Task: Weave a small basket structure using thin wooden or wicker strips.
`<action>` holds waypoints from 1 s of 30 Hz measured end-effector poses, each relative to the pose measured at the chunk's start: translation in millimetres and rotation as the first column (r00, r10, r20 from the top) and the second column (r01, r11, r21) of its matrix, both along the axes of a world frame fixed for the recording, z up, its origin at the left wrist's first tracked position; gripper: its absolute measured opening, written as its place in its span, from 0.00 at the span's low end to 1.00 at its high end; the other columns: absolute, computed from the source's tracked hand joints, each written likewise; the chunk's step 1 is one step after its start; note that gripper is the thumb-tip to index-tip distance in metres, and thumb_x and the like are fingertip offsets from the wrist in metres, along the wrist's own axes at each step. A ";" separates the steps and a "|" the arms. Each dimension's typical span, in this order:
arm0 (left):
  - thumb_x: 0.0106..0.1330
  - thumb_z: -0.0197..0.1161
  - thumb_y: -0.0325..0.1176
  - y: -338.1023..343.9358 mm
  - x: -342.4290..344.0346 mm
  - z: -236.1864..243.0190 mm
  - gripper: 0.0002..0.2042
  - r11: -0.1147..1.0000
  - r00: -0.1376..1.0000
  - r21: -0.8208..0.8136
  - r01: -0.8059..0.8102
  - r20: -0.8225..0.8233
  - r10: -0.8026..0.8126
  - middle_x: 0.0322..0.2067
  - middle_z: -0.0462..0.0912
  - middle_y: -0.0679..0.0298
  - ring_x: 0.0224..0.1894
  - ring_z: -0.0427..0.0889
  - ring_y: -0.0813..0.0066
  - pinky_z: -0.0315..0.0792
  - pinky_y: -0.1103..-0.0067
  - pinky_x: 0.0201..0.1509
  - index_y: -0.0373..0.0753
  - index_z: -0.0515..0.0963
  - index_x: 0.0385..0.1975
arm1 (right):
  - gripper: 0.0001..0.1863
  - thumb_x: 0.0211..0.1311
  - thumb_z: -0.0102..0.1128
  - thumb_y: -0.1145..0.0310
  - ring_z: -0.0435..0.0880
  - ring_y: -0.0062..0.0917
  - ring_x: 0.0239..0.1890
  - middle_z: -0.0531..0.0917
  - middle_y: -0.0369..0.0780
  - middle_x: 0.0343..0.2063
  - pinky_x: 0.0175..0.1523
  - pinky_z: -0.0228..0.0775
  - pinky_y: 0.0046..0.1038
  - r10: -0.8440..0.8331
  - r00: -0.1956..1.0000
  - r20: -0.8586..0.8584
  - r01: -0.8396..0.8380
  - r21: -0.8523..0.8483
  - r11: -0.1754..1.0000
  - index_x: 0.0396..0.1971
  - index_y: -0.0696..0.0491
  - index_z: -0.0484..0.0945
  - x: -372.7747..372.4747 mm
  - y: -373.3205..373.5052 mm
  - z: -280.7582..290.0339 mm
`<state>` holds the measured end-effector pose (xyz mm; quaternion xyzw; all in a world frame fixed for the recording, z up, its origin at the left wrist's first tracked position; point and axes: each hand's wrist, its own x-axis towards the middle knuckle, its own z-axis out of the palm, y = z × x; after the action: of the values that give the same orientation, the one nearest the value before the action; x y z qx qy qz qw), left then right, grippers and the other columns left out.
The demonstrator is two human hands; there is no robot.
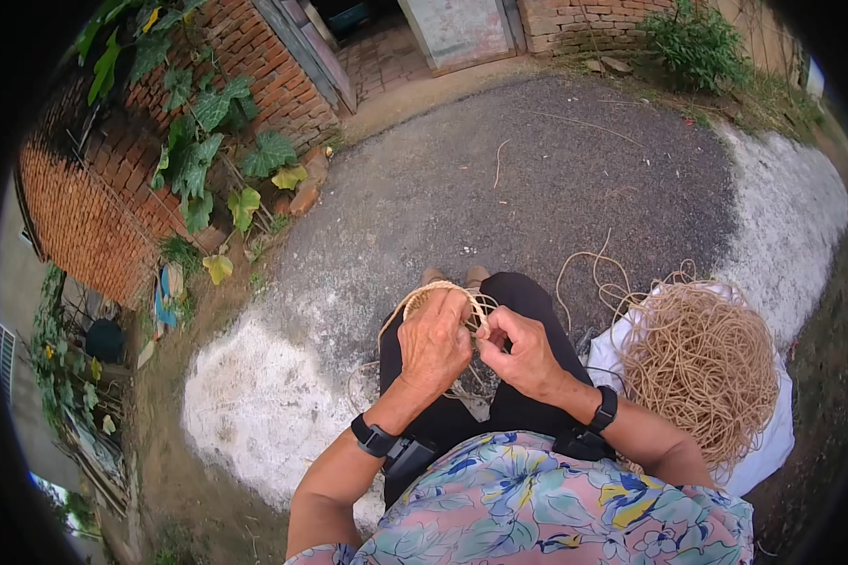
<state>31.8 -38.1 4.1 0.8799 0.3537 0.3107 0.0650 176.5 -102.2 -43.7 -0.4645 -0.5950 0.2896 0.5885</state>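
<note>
Over my lap I hold a round, light tan woven basket piece (415, 299) with a braided-looking rim. My left hand (433, 341) lies over its near left side, fingers curled round the rim and partly hiding it. At the right side of the rim, my right hand (520, 356) pinches the edge between thumb and fingers. Thin cord strands hang below the piece between my knees. On my right, a big loose heap of tan cord (702, 367) rests on a white sheet (768, 447), and loops of cord trail from it toward my legs.
Dark asphalt (537, 179) with pale cement patches (254, 395) spreads ahead and to the sides. A brick wall (254, 75) with leafy vines (198, 141) rises at the left. An open doorway (382, 47) lies at the far side, and a green bush (697, 47) grows at the far right.
</note>
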 end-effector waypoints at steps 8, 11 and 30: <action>0.55 0.57 0.23 41.0 -27.9 39.8 0.15 0.698 0.973 -0.692 0.183 0.026 -0.230 0.32 0.77 0.68 0.28 0.75 0.81 0.70 0.81 0.31 0.38 0.72 0.44 | 0.07 0.57 0.64 0.77 0.80 0.24 0.25 0.78 0.39 0.25 0.30 0.71 0.26 -0.022 0.992 0.122 0.013 0.082 0.997 0.29 0.57 0.73 -1.0 13.1 -3.9; 0.55 0.58 0.25 42.7 -26.2 43.5 0.13 0.727 0.960 -0.663 0.179 -0.044 -0.277 0.29 0.77 0.64 0.28 0.77 0.75 0.72 0.77 0.33 0.37 0.72 0.42 | 0.07 0.55 0.64 0.78 0.79 0.26 0.26 0.77 0.39 0.26 0.30 0.70 0.28 -0.052 0.980 0.192 0.022 0.156 0.987 0.29 0.57 0.72 -4.3 20.5 -3.1; 0.51 0.61 0.30 42.1 -30.9 23.8 0.21 0.905 0.886 -0.334 0.261 -0.288 -0.362 0.40 0.81 0.60 0.46 0.77 0.61 0.61 0.70 0.54 0.45 0.78 0.49 | 0.08 0.47 0.61 0.81 0.78 0.37 0.31 0.74 0.42 0.24 0.36 0.71 0.36 -0.027 0.974 0.226 -0.036 0.271 0.962 0.28 0.56 0.71 -1.5 17.1 -1.1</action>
<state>0.9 4.0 27.9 0.9472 0.2531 0.0832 0.1784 175.0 -85.1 -44.8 -0.4076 -0.6937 0.1508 0.5744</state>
